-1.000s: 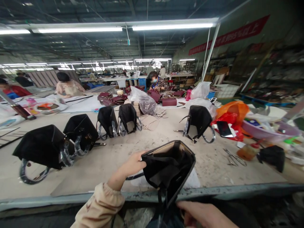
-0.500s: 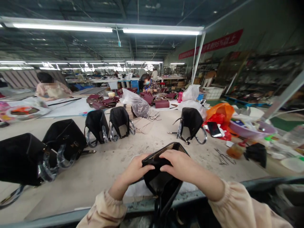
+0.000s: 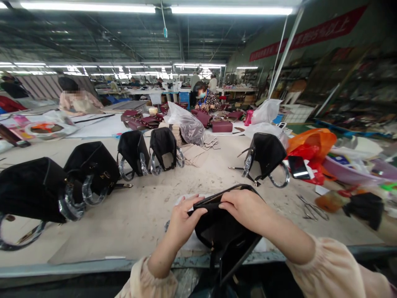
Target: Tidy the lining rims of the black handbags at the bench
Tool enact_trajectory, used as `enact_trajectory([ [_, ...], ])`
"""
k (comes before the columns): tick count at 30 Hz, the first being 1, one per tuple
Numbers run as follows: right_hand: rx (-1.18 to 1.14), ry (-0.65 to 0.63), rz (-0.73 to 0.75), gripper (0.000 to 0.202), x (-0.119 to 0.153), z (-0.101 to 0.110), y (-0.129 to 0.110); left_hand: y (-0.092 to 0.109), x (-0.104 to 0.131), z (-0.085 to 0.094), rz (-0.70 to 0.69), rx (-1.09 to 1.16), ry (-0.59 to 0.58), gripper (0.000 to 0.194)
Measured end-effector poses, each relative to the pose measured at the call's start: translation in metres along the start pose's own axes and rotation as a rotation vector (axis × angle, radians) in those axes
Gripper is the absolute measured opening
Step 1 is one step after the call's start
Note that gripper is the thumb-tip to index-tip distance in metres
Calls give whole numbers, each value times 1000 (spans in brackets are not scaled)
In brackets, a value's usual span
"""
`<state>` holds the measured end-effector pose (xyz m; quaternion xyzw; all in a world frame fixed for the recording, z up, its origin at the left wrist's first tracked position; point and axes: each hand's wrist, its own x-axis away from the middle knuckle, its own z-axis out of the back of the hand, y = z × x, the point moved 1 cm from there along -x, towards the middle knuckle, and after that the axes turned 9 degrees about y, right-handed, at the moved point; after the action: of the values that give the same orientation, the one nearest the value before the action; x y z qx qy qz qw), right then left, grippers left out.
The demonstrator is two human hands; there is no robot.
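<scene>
A black handbag point(image 3: 223, 231) lies at the table's front edge, its mouth facing me and its lower part hanging over the edge. My left hand point(image 3: 183, 217) pinches the left end of the bag's far rim between thumb and fingers. On the same rim, further right, my right hand point(image 3: 245, 207) is closed with the fingers over the edge. The inside of the bag looks dark, with a lighter lining strip along the rim. Beneath it, part of a white sheet point(image 3: 189, 244) shows on the table.
Several black bags with plastic-wrapped handles stand around, including one at the left point(image 3: 31, 190) and one at the right point(image 3: 266, 155). Scissors point(image 3: 312, 209), a phone point(image 3: 298, 167) and a purple basin point(image 3: 356, 169) lie right. A co-worker point(image 3: 77, 99) sits across the table.
The view has tilted down and turned slightly left, so the scene sits higher and further right. Both hands keep hold of the bag's rim; the right-hand fingers are more closed over it.
</scene>
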<state>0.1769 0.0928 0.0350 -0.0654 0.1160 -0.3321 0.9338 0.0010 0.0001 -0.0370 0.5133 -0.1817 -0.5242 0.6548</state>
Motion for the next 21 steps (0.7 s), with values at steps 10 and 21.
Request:
enact_trajectory([
  [10,-74,99,-56,20,-1,-4,11,5,1,-1,81,53,40,22],
  [21,-63,157,-113,19,2,-3,12,4,7,-7,85,68,93,20],
])
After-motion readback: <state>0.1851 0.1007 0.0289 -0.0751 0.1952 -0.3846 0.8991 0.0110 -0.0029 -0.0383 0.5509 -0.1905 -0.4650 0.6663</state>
